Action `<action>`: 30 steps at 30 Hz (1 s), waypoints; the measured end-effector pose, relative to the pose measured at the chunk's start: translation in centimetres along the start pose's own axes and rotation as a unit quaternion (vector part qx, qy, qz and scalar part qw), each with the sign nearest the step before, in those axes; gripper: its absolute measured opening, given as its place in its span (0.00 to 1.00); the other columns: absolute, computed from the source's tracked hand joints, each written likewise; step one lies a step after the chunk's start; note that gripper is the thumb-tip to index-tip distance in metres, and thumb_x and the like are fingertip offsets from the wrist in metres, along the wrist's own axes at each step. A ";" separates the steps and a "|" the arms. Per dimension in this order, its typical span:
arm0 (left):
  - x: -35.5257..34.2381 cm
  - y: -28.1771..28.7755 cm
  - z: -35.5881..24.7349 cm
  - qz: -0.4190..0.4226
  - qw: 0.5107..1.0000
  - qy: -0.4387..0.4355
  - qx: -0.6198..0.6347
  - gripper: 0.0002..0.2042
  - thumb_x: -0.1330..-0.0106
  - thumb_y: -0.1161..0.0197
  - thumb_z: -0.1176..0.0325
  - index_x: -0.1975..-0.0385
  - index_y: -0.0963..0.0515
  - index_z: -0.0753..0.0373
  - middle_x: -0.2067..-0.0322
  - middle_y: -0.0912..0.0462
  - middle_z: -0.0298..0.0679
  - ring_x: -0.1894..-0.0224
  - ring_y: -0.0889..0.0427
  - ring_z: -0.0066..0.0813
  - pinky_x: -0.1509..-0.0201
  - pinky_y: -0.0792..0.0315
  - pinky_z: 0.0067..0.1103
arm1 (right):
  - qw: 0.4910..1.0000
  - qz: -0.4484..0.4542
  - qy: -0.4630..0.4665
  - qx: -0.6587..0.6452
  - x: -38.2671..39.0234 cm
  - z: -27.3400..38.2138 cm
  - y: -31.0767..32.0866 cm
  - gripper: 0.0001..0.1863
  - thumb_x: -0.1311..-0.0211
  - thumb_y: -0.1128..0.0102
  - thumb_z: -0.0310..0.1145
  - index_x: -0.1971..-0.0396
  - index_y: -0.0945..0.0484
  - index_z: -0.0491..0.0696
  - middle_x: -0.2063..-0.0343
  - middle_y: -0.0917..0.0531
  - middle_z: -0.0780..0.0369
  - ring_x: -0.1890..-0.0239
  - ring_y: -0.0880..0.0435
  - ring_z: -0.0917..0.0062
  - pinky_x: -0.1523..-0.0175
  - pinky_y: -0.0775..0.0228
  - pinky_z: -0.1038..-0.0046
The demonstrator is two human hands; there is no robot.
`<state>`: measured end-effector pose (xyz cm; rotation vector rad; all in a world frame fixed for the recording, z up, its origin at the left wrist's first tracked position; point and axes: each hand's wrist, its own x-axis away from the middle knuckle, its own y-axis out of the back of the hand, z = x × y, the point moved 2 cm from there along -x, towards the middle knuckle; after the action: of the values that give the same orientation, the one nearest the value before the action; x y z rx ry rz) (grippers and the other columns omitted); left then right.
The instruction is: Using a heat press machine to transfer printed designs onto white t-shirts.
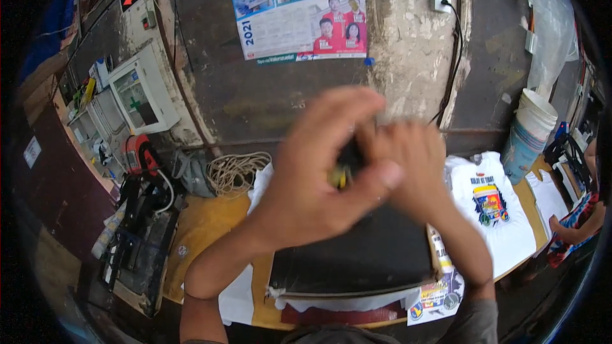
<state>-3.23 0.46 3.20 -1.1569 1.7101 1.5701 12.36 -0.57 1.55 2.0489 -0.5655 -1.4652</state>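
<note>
Both my hands are raised in front of me at the middle of the head view, close together and a little blurred. My left hand point(309, 172) is curved, with its thumb and fingers apart, and partly overlaps the right. My right hand point(417, 169) has its fingers curled in; what they hold, if anything, is hidden. Through the gap by my left thumb shows a small yellow-and-dark thing point(342, 177), too blurred to name. Beneath my hands lies a wide black flat panel point(350, 261) with worn edges, above white cloth.
A printed white T-shirt point(491, 216) lies to the right, by a stained bucket point(526, 134). At left are coiled rope point(233, 173), a black machine with a red housing point(139, 155), and a first-aid cabinet point(143, 97). Another person's arm point(580, 229) shows at far right.
</note>
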 end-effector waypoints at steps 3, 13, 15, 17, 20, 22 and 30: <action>4.4 5.7 -0.7 -0.112 0.992 0.057 0.010 0.22 0.38 0.40 0.60 0.48 0.27 0.70 0.47 0.26 0.50 0.42 0.28 0.40 0.37 0.38 0.31 | 0.994 -0.099 0.035 0.040 -6.3 -3.0 -1.3 0.08 0.54 0.39 0.35 0.71 0.19 0.52 0.83 0.21 0.59 0.77 0.18 0.63 0.71 0.27 0.62; 27.3 8.4 4.4 -0.191 0.870 0.455 -0.016 0.09 0.35 0.44 0.74 0.57 0.22 0.66 0.59 0.20 0.38 0.55 0.23 0.26 0.48 0.31 0.23 | 0.991 -0.130 0.008 0.015 -15.4 -6.4 -4.0 0.16 0.59 0.35 0.35 0.68 0.20 0.45 0.62 0.23 0.51 0.54 0.24 0.58 0.49 0.29 0.62; 30.4 6.3 4.4 -0.103 0.885 0.453 -0.011 0.08 0.39 0.42 0.77 0.60 0.21 0.65 0.61 0.19 0.40 0.57 0.21 0.30 0.52 0.29 0.24 | 0.988 -0.150 0.040 -0.003 -15.4 -6.5 -4.0 0.14 0.59 0.38 0.35 0.70 0.21 0.44 0.66 0.24 0.50 0.57 0.24 0.56 0.52 0.29 0.61; 32.2 3.8 4.0 -0.004 0.911 0.412 -0.018 0.08 0.43 0.39 0.78 0.63 0.20 0.65 0.62 0.19 0.44 0.58 0.20 0.37 0.52 0.28 0.27 | 0.988 -0.143 0.049 -0.031 -15.0 -6.2 -3.7 0.17 0.58 0.38 0.35 0.66 0.21 0.43 0.66 0.23 0.50 0.57 0.24 0.55 0.51 0.30 0.60; 33.4 0.1 2.8 0.151 0.938 0.307 -0.051 0.10 0.46 0.35 0.72 0.64 0.18 0.64 0.59 0.18 0.46 0.55 0.21 0.42 0.50 0.28 0.32 | 0.986 -0.149 0.053 -0.050 -13.2 -4.9 -1.9 0.22 0.56 0.39 0.34 0.58 0.23 0.42 0.63 0.23 0.49 0.55 0.25 0.54 0.49 0.31 0.60; 33.8 -1.5 2.4 0.198 0.939 0.277 -0.036 0.13 0.46 0.34 0.69 0.60 0.19 0.62 0.56 0.19 0.46 0.51 0.22 0.42 0.46 0.30 0.34 | 0.975 -0.209 0.063 -0.046 -10.7 -3.5 0.1 0.26 0.53 0.40 0.34 0.51 0.25 0.41 0.59 0.22 0.49 0.52 0.26 0.54 0.46 0.33 0.61; 36.9 -7.3 0.0 0.294 0.945 0.031 -0.142 0.20 0.44 0.36 0.67 0.50 0.24 0.60 0.50 0.22 0.40 0.39 0.30 0.38 0.37 0.43 0.50 | 0.966 -0.188 -0.149 -0.093 16.8 8.2 5.4 0.19 0.60 0.37 0.21 0.61 0.20 0.44 0.63 0.22 0.54 0.60 0.25 0.61 0.52 0.35 0.61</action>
<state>-14.87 -7.64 -31.62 -0.8637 2.0424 2.2154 9.74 -16.74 -9.00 1.8674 -0.1397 -1.9864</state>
